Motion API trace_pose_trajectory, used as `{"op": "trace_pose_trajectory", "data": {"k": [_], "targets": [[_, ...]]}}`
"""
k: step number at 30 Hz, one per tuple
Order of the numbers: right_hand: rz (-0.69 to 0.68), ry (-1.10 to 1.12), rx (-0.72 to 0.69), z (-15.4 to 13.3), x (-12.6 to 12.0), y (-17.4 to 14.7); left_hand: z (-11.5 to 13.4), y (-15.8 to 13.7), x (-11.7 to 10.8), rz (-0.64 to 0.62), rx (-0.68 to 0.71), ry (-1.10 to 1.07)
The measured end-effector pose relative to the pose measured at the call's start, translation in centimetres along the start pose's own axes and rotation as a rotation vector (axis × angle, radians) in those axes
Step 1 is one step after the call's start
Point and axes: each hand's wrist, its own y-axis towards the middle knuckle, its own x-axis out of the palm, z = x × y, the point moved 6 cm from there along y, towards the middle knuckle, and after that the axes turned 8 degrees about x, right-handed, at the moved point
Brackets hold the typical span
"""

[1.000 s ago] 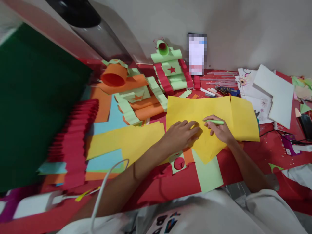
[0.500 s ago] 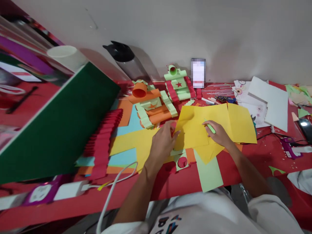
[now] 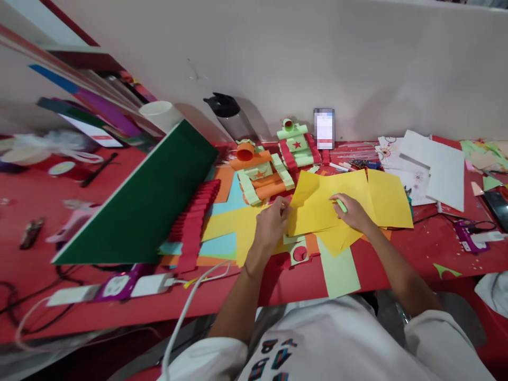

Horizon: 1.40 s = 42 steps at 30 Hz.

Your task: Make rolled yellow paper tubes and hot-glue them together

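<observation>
A folded yellow paper sheet lies in front of me, with its right panel creased. My right hand rests over the middle of it and grips a slim light green pen-like tool, whose thin tip points up and left. At the sheet's left edge is my left hand, its fingers curled together; whatever they pinch is hidden. Just beyond that hand stands an orange and pale green paper tank model. A red and pale green paper tank is behind it.
A large green board leans at the left beside crimped red paper strips. A dark-lidded bottle and a phone stand by the wall. White foam board pieces lie right. A white cable crosses the front edge.
The view has shifted, showing more of the table at left. My left fingers have drawn in closer together at the sheet's edge. My right hand keeps its place with the green tool.
</observation>
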Motion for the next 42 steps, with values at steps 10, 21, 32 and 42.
{"op": "trace_pose_trajectory", "data": {"k": [10, 21, 32, 42], "targets": [[0.008, 0.031, 0.011, 0.9, 0.0, 0.3, -3.6, -0.4, -5.7, 0.086, -0.113, 0.131], [0.045, 0.022, 0.082, 0.3, -1.3, 0.3, -4.9, -1.6, -6.9, 0.041, -0.027, 0.314], [0.305, -0.135, -0.025, 0.6, -3.8, 2.2, 1.3, 1.6, -1.2, -0.036, 0.295, 0.105], [0.627, 0.073, -0.197, -0.5, -7.0, -0.3, 3.1, 5.1, -2.6, 0.008, 0.528, -0.365]]}}
